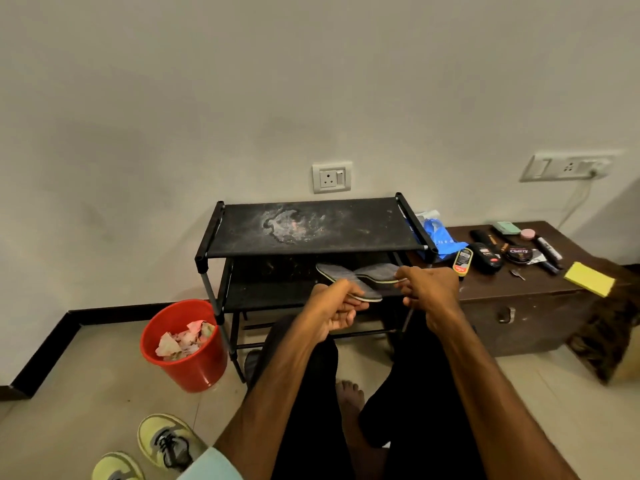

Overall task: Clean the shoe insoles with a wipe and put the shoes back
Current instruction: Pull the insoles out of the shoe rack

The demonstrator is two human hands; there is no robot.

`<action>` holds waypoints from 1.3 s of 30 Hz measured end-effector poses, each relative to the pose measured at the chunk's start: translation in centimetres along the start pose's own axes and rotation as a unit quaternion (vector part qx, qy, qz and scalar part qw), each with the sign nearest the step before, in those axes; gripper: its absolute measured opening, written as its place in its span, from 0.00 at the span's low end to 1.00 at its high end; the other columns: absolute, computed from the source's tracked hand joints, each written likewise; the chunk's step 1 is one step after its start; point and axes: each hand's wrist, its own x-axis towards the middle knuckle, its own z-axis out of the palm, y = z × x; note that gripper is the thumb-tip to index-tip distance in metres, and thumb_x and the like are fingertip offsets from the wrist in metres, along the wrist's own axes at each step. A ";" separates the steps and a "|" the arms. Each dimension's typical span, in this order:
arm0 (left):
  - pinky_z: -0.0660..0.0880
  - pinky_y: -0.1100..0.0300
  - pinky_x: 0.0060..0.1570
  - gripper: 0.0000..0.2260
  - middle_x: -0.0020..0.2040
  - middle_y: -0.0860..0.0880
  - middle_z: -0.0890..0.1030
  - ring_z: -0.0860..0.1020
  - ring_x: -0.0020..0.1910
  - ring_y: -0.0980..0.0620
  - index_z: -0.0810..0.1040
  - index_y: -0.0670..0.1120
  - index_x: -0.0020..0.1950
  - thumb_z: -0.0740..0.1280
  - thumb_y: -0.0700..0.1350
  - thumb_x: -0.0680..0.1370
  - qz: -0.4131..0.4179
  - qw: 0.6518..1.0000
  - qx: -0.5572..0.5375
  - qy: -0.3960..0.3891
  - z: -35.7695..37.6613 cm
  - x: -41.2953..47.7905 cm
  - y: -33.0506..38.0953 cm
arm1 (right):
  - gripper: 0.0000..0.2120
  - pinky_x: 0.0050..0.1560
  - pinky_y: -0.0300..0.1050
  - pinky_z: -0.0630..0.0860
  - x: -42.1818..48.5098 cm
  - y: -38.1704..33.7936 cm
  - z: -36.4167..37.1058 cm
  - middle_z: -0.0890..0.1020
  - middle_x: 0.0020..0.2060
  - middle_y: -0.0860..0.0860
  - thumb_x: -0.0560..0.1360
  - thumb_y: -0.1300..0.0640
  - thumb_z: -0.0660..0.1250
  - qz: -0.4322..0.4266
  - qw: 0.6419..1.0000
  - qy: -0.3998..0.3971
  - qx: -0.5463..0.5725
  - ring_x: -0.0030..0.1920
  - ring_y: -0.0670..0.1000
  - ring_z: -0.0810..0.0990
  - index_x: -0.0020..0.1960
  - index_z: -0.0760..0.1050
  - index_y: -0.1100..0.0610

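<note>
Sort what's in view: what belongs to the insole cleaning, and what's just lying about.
Belongs to the job: grey insoles, one held in the left hand, one in the right hand; yellow shoes; black shoe rack.
Lying about: polish tin, yellow sponge, marker pen, wooden chest.

Dim, soft indoor light; wide-angle bending at edges, slight blur.

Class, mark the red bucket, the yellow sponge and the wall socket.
red bucket (204,370): head view, outer front wall.
yellow sponge (588,279): head view, top face.
wall socket (331,177): head view, plate centre.
</note>
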 end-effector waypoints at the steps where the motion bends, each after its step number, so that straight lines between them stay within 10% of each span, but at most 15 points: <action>1: 0.72 0.67 0.27 0.07 0.45 0.40 0.86 0.74 0.28 0.54 0.83 0.37 0.46 0.70 0.41 0.74 0.006 1.000 -0.002 -0.004 -0.1 -1.1 0.1 | 0.04 0.27 0.40 0.71 -1.0 -0.8 -1.0 0.82 0.28 0.54 0.70 0.63 0.75 -0.013 1.000 -0.009 -0.012 0.27 0.48 0.75 0.39 0.83 0.64; 13: 0.68 0.66 0.23 0.10 0.37 0.43 0.83 0.72 0.26 0.54 0.81 0.39 0.38 0.73 0.45 0.63 0.071 0.993 -0.006 -0.094 1.3 -7.3 3.5 | 0.07 0.25 0.40 0.69 -6.3 -8.6 -11.4 0.82 0.26 0.55 0.66 0.59 0.73 -0.153 0.979 0.045 -0.131 0.24 0.48 0.75 0.31 0.83 0.61; 32: 0.72 0.67 0.28 0.03 0.37 0.45 0.84 0.76 0.25 0.57 0.79 0.39 0.49 0.69 0.39 0.79 -0.131 0.973 0.040 -0.187 15.2 -3.6 -7.1 | 0.09 0.24 0.39 0.67 3.2 -6.2 -22.8 0.82 0.29 0.59 0.72 0.62 0.73 0.018 0.941 -0.019 -0.338 0.23 0.50 0.71 0.43 0.82 0.70; 39: 0.72 0.67 0.24 0.05 0.41 0.41 0.79 0.73 0.32 0.53 0.76 0.36 0.55 0.64 0.34 0.80 -0.205 0.976 0.024 -0.064 17.9 2.6 -12.8 | 0.09 0.25 0.37 0.63 9.2 5.9 -20.8 0.82 0.32 0.68 0.74 0.68 0.66 0.086 0.962 -0.031 -0.259 0.24 0.52 0.67 0.40 0.79 0.74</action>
